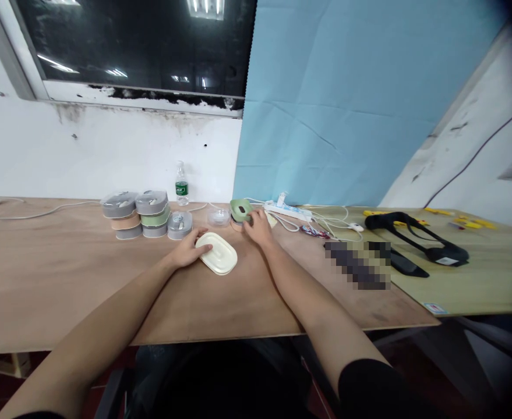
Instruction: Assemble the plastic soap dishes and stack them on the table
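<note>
My left hand grips the left edge of a cream oval dish, its thumb lying over the rim; whether this is a lid or a shallow tray I cannot tell. Farther back, my right hand is closed on the right side of a small green box. The box tops a short stack of grey and peach parts and has a dark spot in its middle. Its right edge is hidden by my fingers. A clear plastic lid or bowl lies just left of that stack.
Stacked round containers stand at the left, beside another stack and a single grey container. A water bottle is by the wall. Behind my right hand are a power strip and cables; a black strap frame lies right.
</note>
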`<state>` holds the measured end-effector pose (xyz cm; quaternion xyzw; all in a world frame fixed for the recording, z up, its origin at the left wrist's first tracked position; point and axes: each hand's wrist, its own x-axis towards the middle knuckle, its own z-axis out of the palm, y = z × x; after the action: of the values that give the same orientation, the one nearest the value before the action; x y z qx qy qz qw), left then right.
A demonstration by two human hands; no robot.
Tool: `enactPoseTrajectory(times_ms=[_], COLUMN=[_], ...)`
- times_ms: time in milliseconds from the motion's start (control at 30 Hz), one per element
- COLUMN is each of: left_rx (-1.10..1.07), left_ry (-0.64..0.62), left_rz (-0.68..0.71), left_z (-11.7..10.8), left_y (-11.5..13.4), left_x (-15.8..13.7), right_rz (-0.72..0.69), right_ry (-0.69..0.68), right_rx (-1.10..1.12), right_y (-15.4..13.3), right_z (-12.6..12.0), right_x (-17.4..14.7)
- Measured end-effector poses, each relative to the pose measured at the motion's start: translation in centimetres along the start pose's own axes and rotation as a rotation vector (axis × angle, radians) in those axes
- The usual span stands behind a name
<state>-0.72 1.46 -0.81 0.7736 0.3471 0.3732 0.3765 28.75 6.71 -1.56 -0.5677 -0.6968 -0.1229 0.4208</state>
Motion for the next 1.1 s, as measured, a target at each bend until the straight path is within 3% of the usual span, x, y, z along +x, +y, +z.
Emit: enactPoseTrajectory(times_ms=[200, 633, 1100], left_rx=[0.023, 0.018, 0.027], left_ry=[-0.006, -0.027, -0.029], left_rz=[0.004, -0.012, -0.018], left_z=[0.01, 0.05, 0.02], left_y=[0.14, 0.19, 0.39], left_x=[-0.11, -0.11, -0.24], right_rz=[-0.032, 0.155, 0.211], right_ry=[-0.021, 0.034, 0.083], right_rx=[-0.017, 0.046, 0.052], right_y=[-0.27, -0.18, -0.25], right_z=[0.55, 0.29, 0.68], right_x=[-0.06, -0.01, -0.05])
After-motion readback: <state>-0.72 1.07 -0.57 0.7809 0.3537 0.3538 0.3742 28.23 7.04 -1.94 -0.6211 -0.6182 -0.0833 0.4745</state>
